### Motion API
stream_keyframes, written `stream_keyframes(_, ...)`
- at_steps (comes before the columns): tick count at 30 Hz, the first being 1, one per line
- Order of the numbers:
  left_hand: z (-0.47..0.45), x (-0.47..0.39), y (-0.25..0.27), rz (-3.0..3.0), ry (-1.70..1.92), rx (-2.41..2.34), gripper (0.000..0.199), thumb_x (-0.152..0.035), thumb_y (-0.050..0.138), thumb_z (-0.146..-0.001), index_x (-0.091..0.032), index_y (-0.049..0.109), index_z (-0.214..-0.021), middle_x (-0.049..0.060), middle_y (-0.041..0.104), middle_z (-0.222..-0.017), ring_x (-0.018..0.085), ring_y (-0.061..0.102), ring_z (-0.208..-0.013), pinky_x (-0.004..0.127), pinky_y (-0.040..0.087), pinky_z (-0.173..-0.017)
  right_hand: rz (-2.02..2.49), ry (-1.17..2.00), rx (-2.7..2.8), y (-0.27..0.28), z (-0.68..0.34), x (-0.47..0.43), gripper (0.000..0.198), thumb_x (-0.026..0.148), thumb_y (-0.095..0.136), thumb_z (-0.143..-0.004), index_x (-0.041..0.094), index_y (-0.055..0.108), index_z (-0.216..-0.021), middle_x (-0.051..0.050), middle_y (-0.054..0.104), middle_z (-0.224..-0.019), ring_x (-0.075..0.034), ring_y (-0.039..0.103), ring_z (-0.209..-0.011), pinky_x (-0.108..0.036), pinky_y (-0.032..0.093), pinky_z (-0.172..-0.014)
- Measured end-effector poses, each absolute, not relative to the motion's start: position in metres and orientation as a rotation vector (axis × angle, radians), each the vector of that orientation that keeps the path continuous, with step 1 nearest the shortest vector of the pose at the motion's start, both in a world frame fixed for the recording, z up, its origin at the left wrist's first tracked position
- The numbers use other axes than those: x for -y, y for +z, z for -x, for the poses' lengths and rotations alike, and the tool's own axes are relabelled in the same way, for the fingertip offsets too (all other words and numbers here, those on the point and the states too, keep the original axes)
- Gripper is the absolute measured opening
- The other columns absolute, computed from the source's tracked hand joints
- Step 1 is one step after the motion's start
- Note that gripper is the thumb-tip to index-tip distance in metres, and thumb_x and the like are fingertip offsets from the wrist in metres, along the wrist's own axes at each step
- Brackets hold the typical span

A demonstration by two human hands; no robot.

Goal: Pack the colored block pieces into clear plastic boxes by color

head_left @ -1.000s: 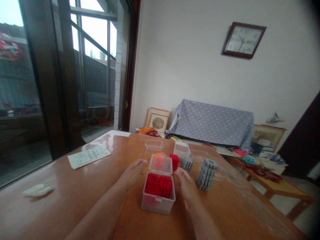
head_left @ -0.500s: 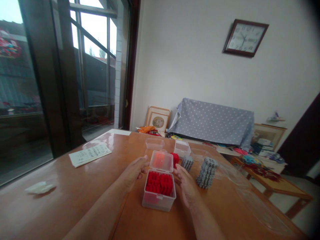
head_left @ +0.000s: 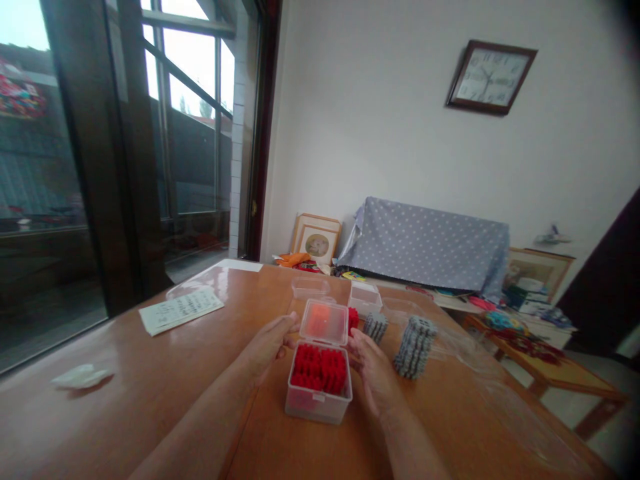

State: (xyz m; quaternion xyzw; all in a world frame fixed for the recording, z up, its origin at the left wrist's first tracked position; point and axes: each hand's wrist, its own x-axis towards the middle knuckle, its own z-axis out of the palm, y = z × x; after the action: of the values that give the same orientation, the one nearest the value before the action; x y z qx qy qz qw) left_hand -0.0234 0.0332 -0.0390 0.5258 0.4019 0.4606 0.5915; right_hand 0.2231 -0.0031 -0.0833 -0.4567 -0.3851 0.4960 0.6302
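My left hand [head_left: 274, 341] and right hand [head_left: 369, 363], loosely spread, flank the clear, square plastic box [head_left: 314, 408] of bumpy red pieces [head_left: 320, 370], neither hand clearly nearer.

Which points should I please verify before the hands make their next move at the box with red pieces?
1. Lid open: ok, it is swung back behind the box.
2. Red pieces inside the box: ok, packed together.
3. Left hand touching the lid: cannot tell, fingertips are near its left edge.
4. Right hand touching the lid: cannot tell, fingertips are near its right edge.
5. Tall gray stack standing: ok, right of the right hand.
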Motion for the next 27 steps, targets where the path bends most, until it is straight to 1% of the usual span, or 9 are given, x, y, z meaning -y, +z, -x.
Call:
stream_keyframes(5,0.024,-0.033,-0.04,-1.224,1.066,-0.933,0.061,-0.071,0.057,-0.087,-0.018,0.066,-0.116,0.009,0.065,-0.132,0.011,0.056,-0.076,0.025,0.036,-0.063,1.035,1.14,0.873,-0.082,-0.222,0.004,0.057,0.059,0.073,-0.081,0.024,0.068,-0.126,-0.008,0.069,-0.133,-0.028,0.063,-0.124,-0.039,0.053,-0.092)
stream_keyframes(10,0.025,-0.035,-0.042,-1.217,1.082,-0.95,0.067,-0.072,0.057,-0.087,-0.018,0.066,-0.125,0.01,0.065,-0.132,0.012,0.056,-0.078,0.027,0.039,-0.068,1.011,1.132,0.862,-0.079,-0.22,0.005,0.056,0.059,0.074,-0.08,0.023,0.07,-0.123,-0.009,0.071,-0.13,-0.029,0.064,-0.122,-0.04,0.053,-0.091)
stream_keyframes(15,0.027,-0.037,-0.041,-1.219,1.071,-0.914,0.068,-0.073,0.052,-0.089,-0.021,0.065,-0.132,0.009,0.063,-0.135,0.013,0.057,-0.082,0.027,0.04,-0.071,0.979,1.132,0.899,-0.076,-0.22,0.006,0.052,0.061,0.069,-0.082,0.024,0.072,-0.119,-0.009,0.071,-0.13,-0.029,0.063,-0.124,-0.039,0.053,-0.092)
stream_keyframes(21,0.028,-0.036,-0.04,-1.244,1.078,-0.876,0.069,-0.074,0.051,-0.089,-0.017,0.066,-0.126,0.011,0.066,-0.127,0.015,0.059,-0.085,0.027,0.041,-0.074,0.988,1.107,0.942,-0.072,-0.22,0.008,0.052,0.066,0.064,-0.084,0.025,0.073,-0.115,-0.009,0.074,-0.125,-0.03,0.064,-0.122,-0.039,0.053,-0.091)
stream_keyframes(27,0.028,-0.035,-0.039,-1.239,1.083,-0.844,0.065,-0.072,0.05,-0.091,-0.014,0.066,-0.116,0.011,0.068,-0.108,0.018,0.06,-0.09,0.029,0.043,-0.079,0.937,1.142,0.937,-0.066,-0.217,0.011,0.05,0.065,0.063,-0.087,0.023,0.072,-0.111,-0.009,0.075,-0.121,-0.029,0.066,-0.117,-0.038,0.052,-0.089)
